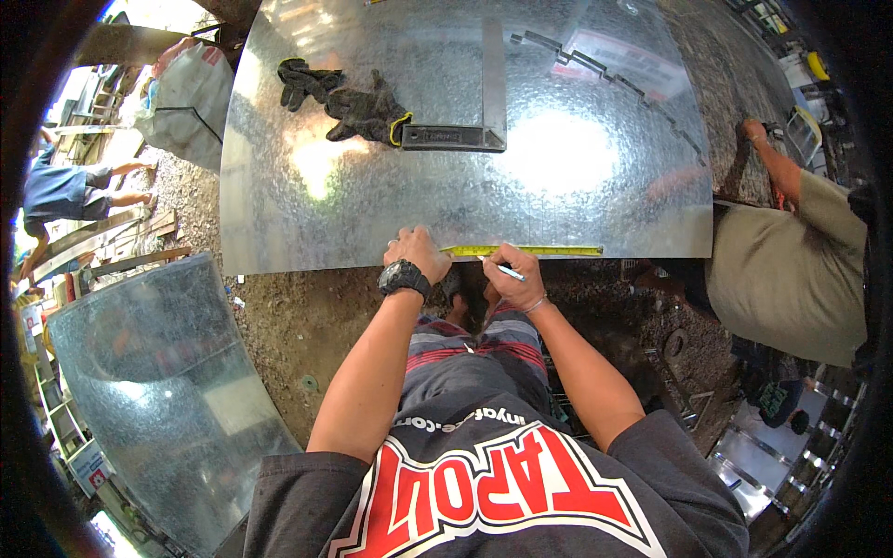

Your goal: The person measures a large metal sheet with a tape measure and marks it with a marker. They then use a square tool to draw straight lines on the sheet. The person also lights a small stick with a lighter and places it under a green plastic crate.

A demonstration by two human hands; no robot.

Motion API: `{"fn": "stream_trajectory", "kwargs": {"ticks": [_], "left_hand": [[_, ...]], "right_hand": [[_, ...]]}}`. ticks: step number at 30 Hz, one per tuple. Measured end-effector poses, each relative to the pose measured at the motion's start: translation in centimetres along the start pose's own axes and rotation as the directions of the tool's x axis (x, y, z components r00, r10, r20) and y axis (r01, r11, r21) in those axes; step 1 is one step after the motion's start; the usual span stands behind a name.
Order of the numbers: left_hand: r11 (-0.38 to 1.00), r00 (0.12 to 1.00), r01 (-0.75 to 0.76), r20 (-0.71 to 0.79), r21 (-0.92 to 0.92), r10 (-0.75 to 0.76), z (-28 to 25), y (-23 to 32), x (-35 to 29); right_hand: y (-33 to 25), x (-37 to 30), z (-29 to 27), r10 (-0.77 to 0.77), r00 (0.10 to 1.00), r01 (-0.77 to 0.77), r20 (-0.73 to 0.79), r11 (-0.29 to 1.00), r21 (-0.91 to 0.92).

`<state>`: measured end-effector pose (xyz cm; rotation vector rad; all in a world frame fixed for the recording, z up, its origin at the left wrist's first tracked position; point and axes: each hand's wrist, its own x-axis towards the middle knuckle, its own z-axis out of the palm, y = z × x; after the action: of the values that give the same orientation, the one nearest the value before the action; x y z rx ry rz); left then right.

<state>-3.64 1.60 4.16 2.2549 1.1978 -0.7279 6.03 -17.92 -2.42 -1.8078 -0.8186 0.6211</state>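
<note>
A yellow tape measure (558,250) lies drawn out along the near edge of a shiny galvanized metal sheet (446,195). My left hand (416,254), a dark watch on its wrist, is closed on the tape's left end; whatever case is there is hidden by the fingers. Just right of it, my right hand (517,276) grips a slim pale marker (510,272), tip at the sheet's edge beside the tape. Farther up the sheet rest dark work gloves (367,107) and a try square (451,138), its handle touching the gloves.
A jagged dark strip (605,70) lies at the sheet's far right. To my right a person in an olive shirt (791,270) reaches over a dark tabletop (721,84). Another metal sheet (158,363) stands at lower left. A white sack (191,102) and another person (70,191) are beyond.
</note>
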Motion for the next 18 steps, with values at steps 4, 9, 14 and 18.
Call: {"fn": "stream_trajectory", "kwargs": {"ticks": [4,9,14,18], "left_hand": [[1.000,1.000,0.007,0.013,0.006,-0.007,-0.1,0.1,-0.1],[1.000,1.000,0.011,0.010,0.008,-0.011,0.0,0.0,0.0],[1.000,1.000,0.007,-0.013,-0.005,-0.007,0.3,0.0,0.0],[1.000,1.000,0.003,0.002,0.005,-0.003,0.1,-0.1,0.0]], "right_hand": [[-0.1,0.1,0.0,-0.024,1.000,0.024,-0.002,1.000,-0.008],[-0.4,0.1,-0.1,0.004,1.000,-0.004,0.009,1.000,-0.021],[0.3,0.4,-0.3,0.039,0.997,-0.037,0.073,0.999,-0.026],[1.0,0.5,-0.8,0.136,0.989,-0.141,0.062,0.986,0.086]]}}
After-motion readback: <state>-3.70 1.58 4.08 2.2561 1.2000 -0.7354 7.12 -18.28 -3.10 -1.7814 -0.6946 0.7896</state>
